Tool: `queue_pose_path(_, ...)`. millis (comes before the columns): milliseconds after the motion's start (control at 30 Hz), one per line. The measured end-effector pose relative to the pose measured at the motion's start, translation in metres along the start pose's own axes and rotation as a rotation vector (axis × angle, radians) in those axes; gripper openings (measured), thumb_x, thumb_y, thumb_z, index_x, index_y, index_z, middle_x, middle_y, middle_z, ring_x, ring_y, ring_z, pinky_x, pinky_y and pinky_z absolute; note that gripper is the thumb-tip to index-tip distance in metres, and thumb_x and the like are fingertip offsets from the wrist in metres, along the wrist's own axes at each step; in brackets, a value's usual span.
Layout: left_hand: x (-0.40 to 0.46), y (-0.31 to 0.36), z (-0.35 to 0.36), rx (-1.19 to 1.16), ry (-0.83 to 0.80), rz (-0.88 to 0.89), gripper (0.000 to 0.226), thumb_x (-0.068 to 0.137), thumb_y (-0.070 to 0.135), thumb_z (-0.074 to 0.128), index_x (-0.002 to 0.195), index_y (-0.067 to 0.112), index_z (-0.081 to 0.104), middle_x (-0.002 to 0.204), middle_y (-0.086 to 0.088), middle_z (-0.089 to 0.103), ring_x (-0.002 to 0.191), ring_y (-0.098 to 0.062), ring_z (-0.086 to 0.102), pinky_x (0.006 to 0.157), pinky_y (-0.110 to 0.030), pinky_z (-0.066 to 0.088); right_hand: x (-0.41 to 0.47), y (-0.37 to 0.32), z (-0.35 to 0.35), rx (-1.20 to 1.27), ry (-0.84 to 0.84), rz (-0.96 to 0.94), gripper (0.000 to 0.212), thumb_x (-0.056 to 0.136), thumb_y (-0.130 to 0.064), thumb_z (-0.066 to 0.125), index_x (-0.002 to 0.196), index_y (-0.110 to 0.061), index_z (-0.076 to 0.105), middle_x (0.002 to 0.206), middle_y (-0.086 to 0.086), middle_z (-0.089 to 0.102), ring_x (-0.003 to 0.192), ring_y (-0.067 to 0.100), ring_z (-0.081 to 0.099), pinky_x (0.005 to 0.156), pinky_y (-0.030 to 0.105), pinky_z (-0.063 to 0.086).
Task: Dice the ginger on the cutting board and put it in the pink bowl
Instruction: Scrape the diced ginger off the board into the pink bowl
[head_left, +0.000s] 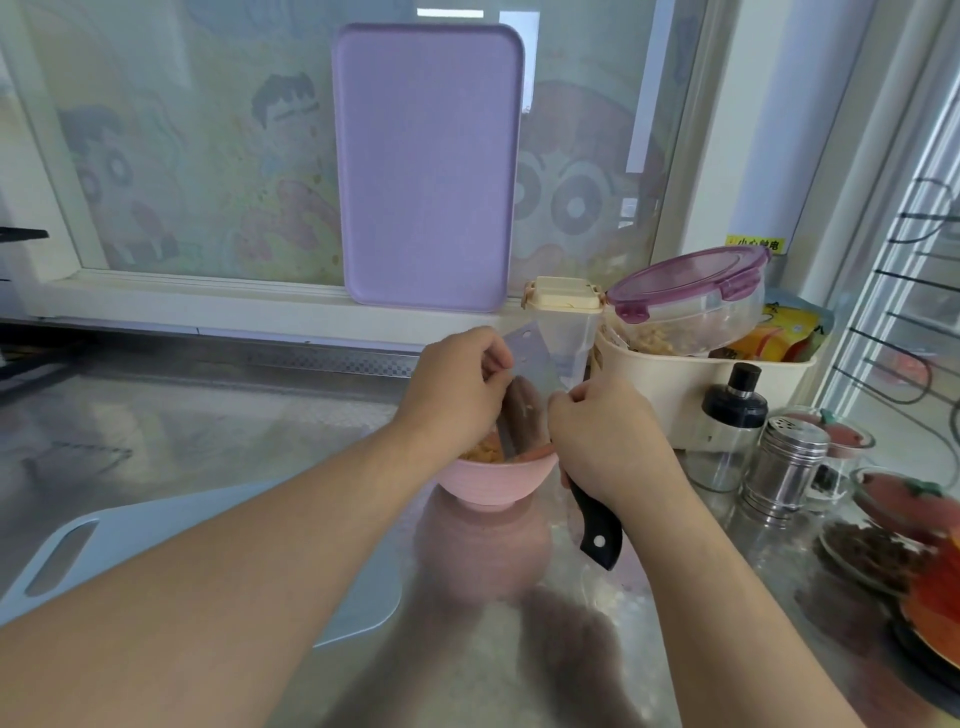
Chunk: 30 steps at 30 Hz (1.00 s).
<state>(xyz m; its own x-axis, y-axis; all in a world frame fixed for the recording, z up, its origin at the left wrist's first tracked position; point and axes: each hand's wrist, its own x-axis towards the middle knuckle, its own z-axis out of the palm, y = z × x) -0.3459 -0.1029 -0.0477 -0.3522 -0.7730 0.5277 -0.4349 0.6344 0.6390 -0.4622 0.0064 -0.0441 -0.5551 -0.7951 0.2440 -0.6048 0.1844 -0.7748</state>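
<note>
Head view: a knife (530, 395) is held blade-up over the pink bowl (496, 475) by the right hand (610, 441), curled round its black handle. The blade is touched by the left hand's (457, 395) bent fingers. Diced ginger (483, 451) lies in the bowl; the cutting board (62, 561) lies left on the worktop (208, 415).

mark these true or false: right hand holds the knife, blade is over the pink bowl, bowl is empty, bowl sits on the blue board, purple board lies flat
1. The right hand holds the knife: true.
2. The blade is over the pink bowl: true.
3. The bowl is empty: false, diced ginger lies in it.
4. The bowl sits on the blue board: false, it stands on the counter beside it.
5. The purple board lies flat: false, it leans upright against the window.
</note>
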Motion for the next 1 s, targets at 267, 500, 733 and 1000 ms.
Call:
queue_pose_path(267,-0.012,-0.005,-0.019,0.148,-0.155,-0.086,0.012,0.096,0.017,0.066,0.092,0.025,0.075,0.079,0.010,0.075,0.081,-0.009,0.071,0.079,-0.033,0.059,0.004,0.006,-0.001,0.002,0.106,0.034,0.029,0.095,-0.016,0.049,0.067,-0.009,0.047,0.062,0.007,0.049,0.059,0.028,0.050,0.056,0.033,0.039)
queue_pose_path(500,-0.015,0.008,-0.029,0.075,-0.092,0.007,0.050,0.095,-0.004,0.047,0.130,0.025,0.067,0.123,0.006,0.069,0.113,-0.014,0.064,0.097,-0.028,0.050,-0.002,0.001,0.006,-0.072,0.109,-0.046,0.041,0.100,-0.019,0.051,0.060,-0.008,0.046,0.055,0.006,0.048,0.053,0.024,0.044,0.050,0.031,0.032)
queue_pose_path(733,-0.021,0.018,-0.020,0.166,-0.198,0.158,0.077,0.080,-0.014,0.046,0.151,0.015,0.051,0.157,0.012,0.042,0.139,-0.009,0.043,0.108,-0.016,0.035,-0.004,-0.002,0.011,-0.180,0.140,-0.159,0.040,0.102,-0.029,0.049,0.067,-0.012,0.059,0.069,0.008,0.063,0.066,0.029,0.059,0.051,0.031,0.032)
queue_pose_path(1000,-0.036,0.006,-0.030,0.385,-0.215,0.152,0.036,0.083,0.017,0.047,0.100,0.031,0.076,0.089,0.005,0.074,0.088,-0.025,0.067,0.071,-0.039,0.058,0.003,0.007,0.009,-0.138,0.204,-0.087,0.036,0.100,-0.028,0.050,0.068,-0.011,0.055,0.064,0.006,0.057,0.062,0.030,0.058,0.058,0.033,0.043)
